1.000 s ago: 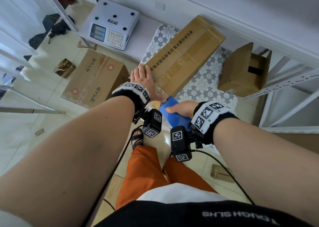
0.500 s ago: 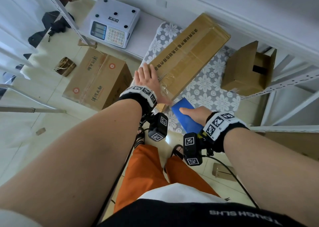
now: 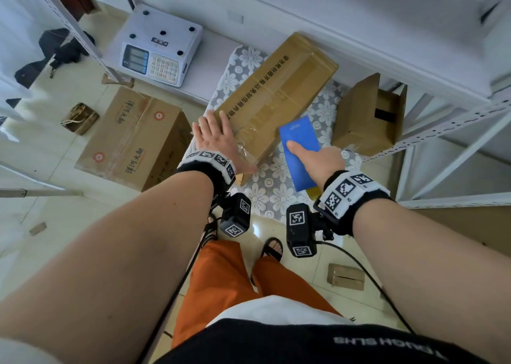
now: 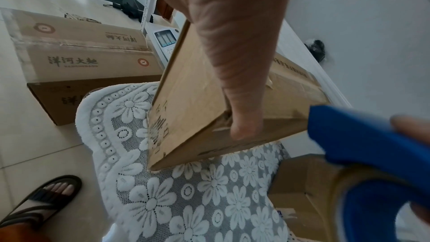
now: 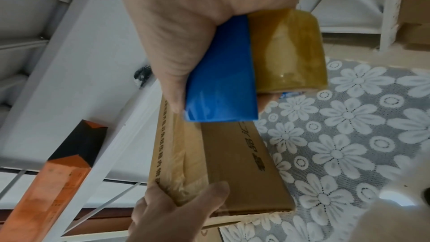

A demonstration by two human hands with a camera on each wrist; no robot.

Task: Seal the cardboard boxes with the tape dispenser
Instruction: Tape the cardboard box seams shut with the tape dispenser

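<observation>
A long cardboard box [image 3: 276, 95] lies aslant on a floral lace mat [image 3: 276, 195], with tape along its top seam and wrinkled tape at its near end. My left hand [image 3: 218, 139] lies flat on that near end with straight fingers. In the left wrist view its thumb [image 4: 232, 71] presses down over the box [image 4: 197, 117] at an end corner. My right hand [image 3: 315, 156] grips the blue tape dispenser [image 3: 298, 153] beside the box's right side, just off it. The brown tape roll [image 5: 288, 51] sits in the dispenser [image 5: 221, 84], above the box [image 5: 232, 163].
A white scale [image 3: 160, 48] stands at the back left. A large printed carton [image 3: 132, 139] sits on the floor to the left. An open small carton [image 3: 367, 117] stands right of the mat, under white shelf rails [image 3: 442, 131]. A small box [image 3: 345, 276] lies near my feet.
My right hand has carried the dispenser from the box's near end out to the right and forward, beside the box. The left hand has stayed on the near end.
</observation>
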